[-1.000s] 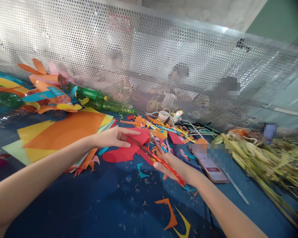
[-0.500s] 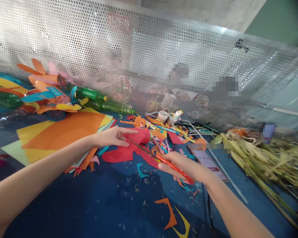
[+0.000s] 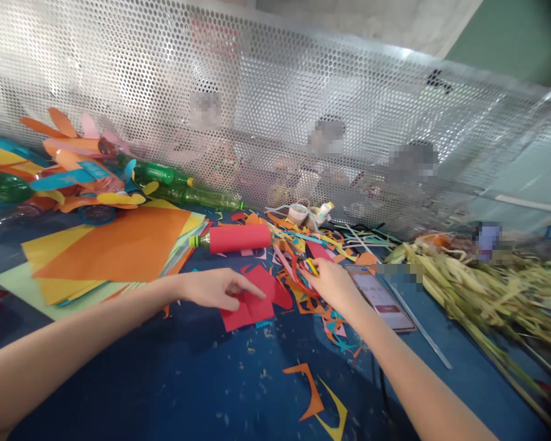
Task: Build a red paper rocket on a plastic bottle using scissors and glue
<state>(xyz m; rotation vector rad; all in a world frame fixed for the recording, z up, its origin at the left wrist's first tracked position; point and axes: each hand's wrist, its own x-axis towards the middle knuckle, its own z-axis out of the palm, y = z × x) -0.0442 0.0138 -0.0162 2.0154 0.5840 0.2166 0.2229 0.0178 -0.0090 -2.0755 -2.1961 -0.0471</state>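
Note:
My left hand (image 3: pixel 215 289) rests over red paper pieces (image 3: pixel 250 311), its index finger stretched out across them and its thumb apart. My right hand (image 3: pixel 333 283) has its fingers closed round the yellow and red handle of the scissors (image 3: pixel 311 267), low over the paper scraps. The blades are hard to make out among the scraps. Behind both hands a bottle wrapped in red paper (image 3: pixel 240 239) lies on its side, its green cap to the left.
Coloured sheets (image 3: pixel 114 245) are stacked at left, below paper-and-bottle models (image 3: pixel 80 174). Green bottles (image 3: pixel 211 198) lie by the mesh panel (image 3: pixel 266 110). A phone (image 3: pixel 381 300) and dried leaves (image 3: pixel 468 294) are at right. Paper offcuts (image 3: pixel 310 392) lie in front. People show behind the mesh.
My right hand has moved up and back with the scissors, off the red pieces. My left hand has shifted right and nearer. The red-wrapped bottle now shows in full; the red pieces have moved nearer.

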